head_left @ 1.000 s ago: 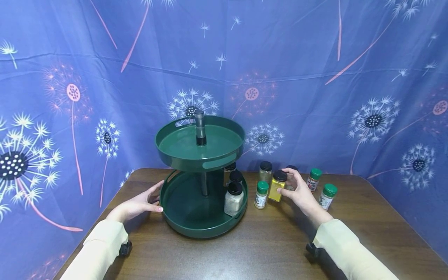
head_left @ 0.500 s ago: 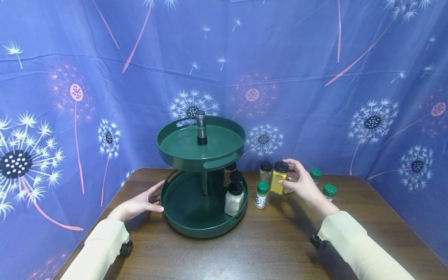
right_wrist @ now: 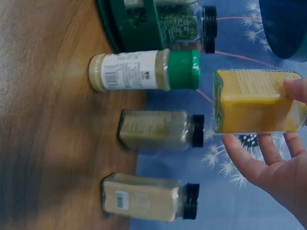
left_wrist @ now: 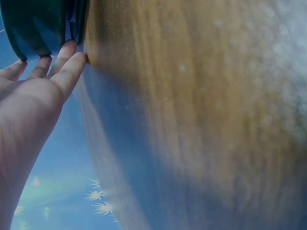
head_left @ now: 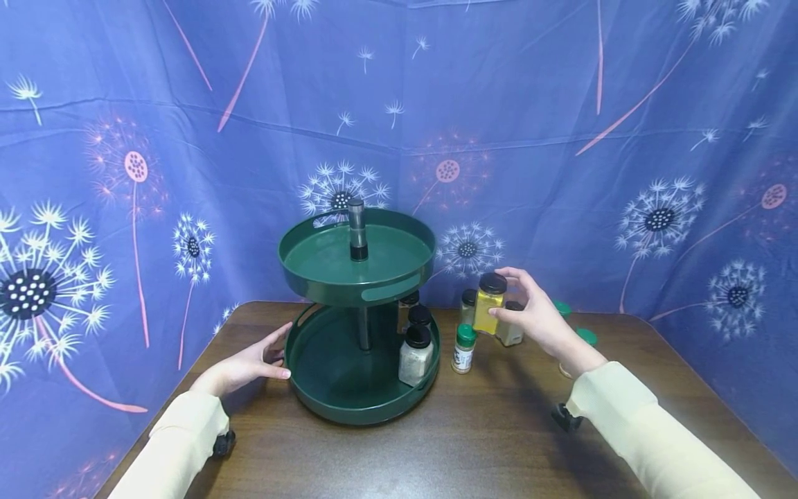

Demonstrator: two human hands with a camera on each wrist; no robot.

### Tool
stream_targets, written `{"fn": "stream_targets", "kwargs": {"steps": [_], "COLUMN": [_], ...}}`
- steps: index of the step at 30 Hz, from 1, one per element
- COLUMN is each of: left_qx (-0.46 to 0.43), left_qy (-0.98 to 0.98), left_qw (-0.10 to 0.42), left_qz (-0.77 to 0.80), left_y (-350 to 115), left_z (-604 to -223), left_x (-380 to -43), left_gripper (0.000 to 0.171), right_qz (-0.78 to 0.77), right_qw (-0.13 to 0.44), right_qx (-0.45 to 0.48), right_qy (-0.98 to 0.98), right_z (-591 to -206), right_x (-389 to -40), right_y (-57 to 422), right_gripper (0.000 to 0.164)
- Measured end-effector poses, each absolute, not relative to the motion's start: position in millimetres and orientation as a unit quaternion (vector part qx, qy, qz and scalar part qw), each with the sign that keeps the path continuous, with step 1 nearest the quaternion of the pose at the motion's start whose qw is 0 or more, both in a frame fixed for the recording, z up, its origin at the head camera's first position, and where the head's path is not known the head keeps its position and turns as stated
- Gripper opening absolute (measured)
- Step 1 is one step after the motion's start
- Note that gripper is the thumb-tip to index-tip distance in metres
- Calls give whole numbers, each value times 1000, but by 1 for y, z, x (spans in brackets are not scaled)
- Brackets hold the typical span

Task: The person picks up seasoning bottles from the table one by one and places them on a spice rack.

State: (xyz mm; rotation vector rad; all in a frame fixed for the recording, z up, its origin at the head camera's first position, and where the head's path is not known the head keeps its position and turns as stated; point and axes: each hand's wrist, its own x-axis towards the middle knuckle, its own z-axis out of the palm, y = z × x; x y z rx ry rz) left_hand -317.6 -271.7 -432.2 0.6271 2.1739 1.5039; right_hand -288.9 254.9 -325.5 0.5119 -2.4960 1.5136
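Note:
My right hand pinches a glass spice jar of yellow powder with a black lid, thumb on one side and fingers on the other. In the right wrist view its base stands off the wooden table. At the left, the fingers of my left hand touch the outer wall of the lower tray of a green two-tier turntable rack. Several black-lidded jars stand at the right of that tray; the nearest is a jar of whitish contents. The upper tray partly covers those behind.
Right of the rack stand a green-capped shaker, a jar of greenish-brown powder and a jar of beige powder. Two more green caps show partly behind my right hand. A blue dandelion-patterned cloth hangs behind the table.
My right hand has lifted the yellow spice jar off the table and shifted it slightly back. The beige jar behind it has come into sight. The left hand has stayed in place.

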Motion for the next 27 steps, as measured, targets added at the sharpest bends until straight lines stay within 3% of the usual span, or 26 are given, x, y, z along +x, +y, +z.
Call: {"fn": "stream_targets", "kwargs": {"steps": [27], "left_qx": [226], "left_qy": [781], "left_qw": [206], "left_qz": [544], "left_y": [-272], "left_z": [-434], "left_x": [-319], "left_gripper": [96], "right_qz": [496], "right_qw": [80], "right_qx": [236], "right_qy": [-832], "right_z": [-298], "right_x": [-277], "right_y": [206], "right_gripper": [67]}}
